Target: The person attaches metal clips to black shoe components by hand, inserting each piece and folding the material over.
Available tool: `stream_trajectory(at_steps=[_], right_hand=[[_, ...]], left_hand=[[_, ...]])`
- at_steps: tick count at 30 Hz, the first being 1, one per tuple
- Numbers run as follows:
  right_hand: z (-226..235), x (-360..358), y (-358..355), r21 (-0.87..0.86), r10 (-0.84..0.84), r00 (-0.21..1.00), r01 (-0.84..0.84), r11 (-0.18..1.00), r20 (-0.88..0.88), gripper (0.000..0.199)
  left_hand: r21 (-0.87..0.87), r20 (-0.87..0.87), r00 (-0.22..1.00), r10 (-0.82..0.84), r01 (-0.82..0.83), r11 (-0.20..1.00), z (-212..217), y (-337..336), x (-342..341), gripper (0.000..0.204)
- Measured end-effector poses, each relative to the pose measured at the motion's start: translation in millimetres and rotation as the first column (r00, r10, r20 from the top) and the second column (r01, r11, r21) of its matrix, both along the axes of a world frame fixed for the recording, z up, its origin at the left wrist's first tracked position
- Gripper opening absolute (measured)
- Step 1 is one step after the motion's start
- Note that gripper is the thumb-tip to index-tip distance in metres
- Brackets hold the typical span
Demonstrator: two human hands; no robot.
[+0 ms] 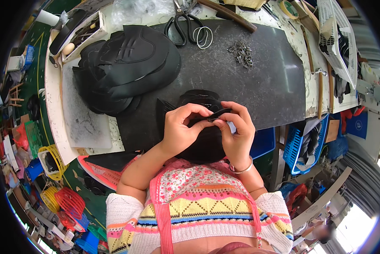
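At the far left, off the counter's edge, coloured wire baskets (pixel 56 199) in yellow and red lay on the green floor among other clutter. A pale board (pixel 82 116) rested on the left part of the counter (pixel 308 91), and just beside it sat a tall stack of black shaped pieces (pixel 126 67), overlapping onto the dark mat (pixel 249 80) that covered the middle of the work surface. Behind the stack, at the mat's far edge, lay a pair of black-handled scissors (pixel 181 23) with white rings (pixel 203 37) touching the handles.

Near the person's body, the left hand (pixel 182 130) was curled with thumb and fingers closed on a black piece (pixel 204 146) held above the near edge of the mat. The right hand (pixel 236 131), wearing a thin bangle (pixel 241 169) on the wrist, met it from the other side, its fingertips pinching the top edge of the same black piece where a small metal part showed; what exactly that part was could not be told. The two hands touched each other at the fingertips. The black piece hung down between them toward the person's patterned knit top.

Further right on the mat, well apart from the hands, lay a small heap of metal clips (pixel 241 53). A long wooden stick (pixel 229 16) lay behind it. Beyond the right edge of the counter stood a blue plastic crate (pixel 298 146), and a white mesh basket (pixel 336 36) leaned at the far right corner.
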State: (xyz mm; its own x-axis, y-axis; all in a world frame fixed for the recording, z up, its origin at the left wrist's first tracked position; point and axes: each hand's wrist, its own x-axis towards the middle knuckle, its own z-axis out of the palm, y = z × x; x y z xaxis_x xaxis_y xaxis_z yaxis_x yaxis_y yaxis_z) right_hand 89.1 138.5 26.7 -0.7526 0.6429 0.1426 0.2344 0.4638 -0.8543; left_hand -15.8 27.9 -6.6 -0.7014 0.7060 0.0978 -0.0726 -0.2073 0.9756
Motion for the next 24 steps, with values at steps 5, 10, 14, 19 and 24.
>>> stream_trajectory(at_steps=[5, 10, 14, 19, 24], right_hand=[[-1.6, 0.7, -2.0, 0.195, 0.069, 0.997, -0.059, 0.979, -0.046, 0.014], [-6.6, 0.8, -6.0, 0.254, -0.104, 0.992, 0.118, 0.960, -0.071, 0.020], [-11.0, 0.2, -10.1, 0.289, -0.090, 0.994, 0.104, 0.952, -0.061, 0.020], [-17.8, 1.0, -6.6, 0.266, -0.096, 0.990, 0.121, 0.956, -0.106, 0.022], [-11.8, 1.5, 4.7, -0.390, -0.085, 0.992, 0.042, 0.920, -0.094, 0.024]], left_hand=[[-0.103, 0.150, 0.983, -0.107, 0.123, 0.987, 5.7, -1.3, -2.5, 0.023], [-0.080, 0.103, 0.995, -0.013, 0.021, 0.997, 0.0, -2.6, 5.2, 0.022], [-0.066, 0.061, 0.998, 0.027, -0.023, 0.998, -0.5, -0.8, 8.2, 0.020], [-0.104, 0.047, 0.999, -0.019, 0.024, 0.994, 2.5, -1.0, 4.2, 0.019], [-0.114, 0.060, 0.994, -0.095, 0.101, 0.988, 4.6, 0.0, -1.3, 0.017]])
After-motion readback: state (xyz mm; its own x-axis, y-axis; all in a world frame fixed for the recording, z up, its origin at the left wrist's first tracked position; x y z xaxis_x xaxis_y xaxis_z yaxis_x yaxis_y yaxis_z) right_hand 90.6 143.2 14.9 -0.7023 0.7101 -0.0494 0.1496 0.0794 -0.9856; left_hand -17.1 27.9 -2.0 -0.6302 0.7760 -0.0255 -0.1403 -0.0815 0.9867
